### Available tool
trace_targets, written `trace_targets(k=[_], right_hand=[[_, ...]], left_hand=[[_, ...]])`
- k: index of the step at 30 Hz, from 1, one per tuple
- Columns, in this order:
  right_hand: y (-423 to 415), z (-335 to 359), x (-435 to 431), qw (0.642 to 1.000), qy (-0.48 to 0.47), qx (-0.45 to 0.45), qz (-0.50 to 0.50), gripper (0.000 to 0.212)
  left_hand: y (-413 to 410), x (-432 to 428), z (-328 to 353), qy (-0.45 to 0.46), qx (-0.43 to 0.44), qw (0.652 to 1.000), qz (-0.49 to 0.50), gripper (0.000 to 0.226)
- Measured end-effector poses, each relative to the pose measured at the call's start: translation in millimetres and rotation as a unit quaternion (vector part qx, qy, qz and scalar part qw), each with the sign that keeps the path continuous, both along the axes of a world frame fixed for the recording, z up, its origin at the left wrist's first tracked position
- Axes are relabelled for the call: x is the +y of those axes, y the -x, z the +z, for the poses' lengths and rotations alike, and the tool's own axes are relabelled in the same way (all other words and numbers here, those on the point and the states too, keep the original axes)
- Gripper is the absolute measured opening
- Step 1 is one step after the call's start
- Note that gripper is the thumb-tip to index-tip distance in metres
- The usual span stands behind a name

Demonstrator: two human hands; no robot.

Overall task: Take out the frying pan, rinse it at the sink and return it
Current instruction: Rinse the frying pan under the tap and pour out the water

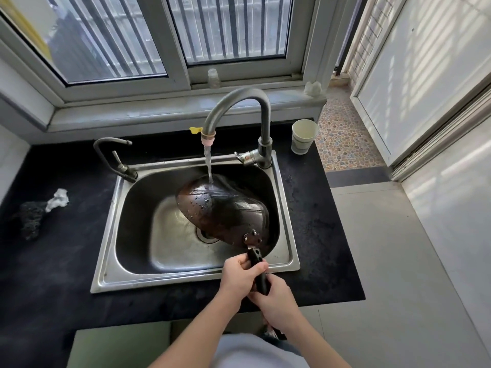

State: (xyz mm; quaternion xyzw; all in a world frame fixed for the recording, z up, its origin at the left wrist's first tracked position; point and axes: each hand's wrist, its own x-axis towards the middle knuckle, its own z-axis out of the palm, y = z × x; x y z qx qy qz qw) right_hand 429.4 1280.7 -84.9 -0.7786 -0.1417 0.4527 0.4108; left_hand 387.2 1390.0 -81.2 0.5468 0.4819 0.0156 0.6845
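Observation:
The dark frying pan [223, 211] hangs tilted over the steel sink [127, 277], its blackened underside turned up. Water from the tall faucet [239, 102] falls onto the pan's far edge and runs across it. Both hands hold the black handle [256, 257] at the sink's front right corner. My left hand [240, 278] grips the handle nearer the pan. My right hand [276, 301] grips its end, just behind the left hand.
A small second tap [114, 158] stands at the sink's back left. A paper cup [304, 136] sits on the black counter [53, 282] at the back right. A dark scrubber [32, 219] and a crumpled tissue [58, 199] lie at the left. Tiled floor lies to the right.

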Motion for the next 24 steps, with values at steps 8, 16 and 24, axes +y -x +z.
trace_targets(k=[8,16,24], right_hand=[[21,17,26,0.982,-0.091,0.168,0.005,0.022],[43,31,48,0.95,-0.093,0.297,0.001,0.017],[84,33,90,0.951,0.203,-0.191,0.131,0.043]], left_hand=[[32,25,11,0.182,-0.107,0.967,0.14,0.024],[69,57,18,0.232,-0.149,0.955,0.108,0.014],[82,74,6,0.175,-0.064,0.978,0.097,0.022]])
